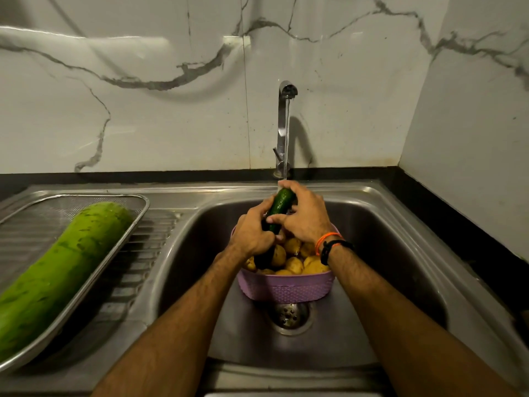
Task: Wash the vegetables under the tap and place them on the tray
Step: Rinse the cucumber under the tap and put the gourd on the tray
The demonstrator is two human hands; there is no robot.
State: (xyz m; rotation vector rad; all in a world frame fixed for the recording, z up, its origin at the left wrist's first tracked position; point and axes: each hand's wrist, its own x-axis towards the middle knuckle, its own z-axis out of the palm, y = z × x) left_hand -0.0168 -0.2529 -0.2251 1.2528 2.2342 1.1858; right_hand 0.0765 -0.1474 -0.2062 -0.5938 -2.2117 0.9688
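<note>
Both hands curl round a dark green cucumber (282, 206): the left hand (252, 234) grips its lower part, the right hand (305, 217) its upper end under the tap's (283, 124) running water, above a purple basket (289, 287) of potatoes (293, 265) in the steel sink (400, 253). A large bottle gourd (63, 267) lies on the mesh tray (140, 203) to the left.

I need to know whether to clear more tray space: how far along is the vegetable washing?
Done: one large pale green gourd lies on the steel mesh tray. In hand: left hand and right hand grip a dark green cucumber under the running chrome tap. Left: yellow potatoes in the purple plastic basket.
</note>
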